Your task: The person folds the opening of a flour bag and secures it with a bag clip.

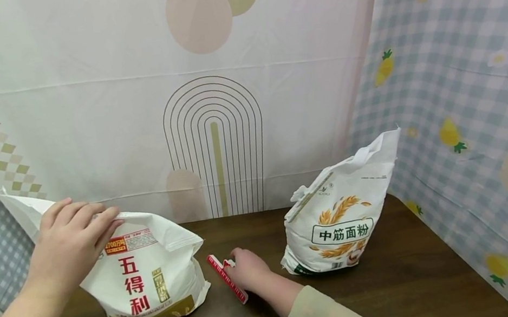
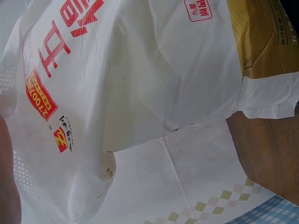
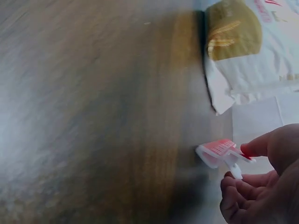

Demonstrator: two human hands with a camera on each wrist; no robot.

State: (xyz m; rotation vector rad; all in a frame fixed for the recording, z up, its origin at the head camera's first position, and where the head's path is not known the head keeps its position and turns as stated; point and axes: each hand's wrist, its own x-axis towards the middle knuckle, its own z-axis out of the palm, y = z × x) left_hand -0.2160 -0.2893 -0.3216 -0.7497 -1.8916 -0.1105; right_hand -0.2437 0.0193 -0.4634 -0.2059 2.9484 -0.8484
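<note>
A white flour bag (image 1: 151, 261) with red lettering stands at the left of the table, its top edge slanting up to the left. My left hand (image 1: 69, 241) grips this bag near its top, fingers over the upper edge; the thumb is hidden in the head view. Printed plastic fills most of the left wrist view, with part of the hand (image 2: 8, 182) at the left edge. Between the two bags, my right hand (image 1: 248, 270) pinches a red and white bag clip (image 1: 228, 280) low over the tabletop. Thumb and fingers hold the clip (image 3: 219, 148) in the right wrist view.
A second flour bag (image 1: 338, 228), with green lettering and wheat ears, stands on the right, its top rising to a corner. The dark wooden table (image 1: 402, 290) meets a patterned cloth (image 1: 105, 120) at the back and a checked cloth (image 1: 471, 93) on the right.
</note>
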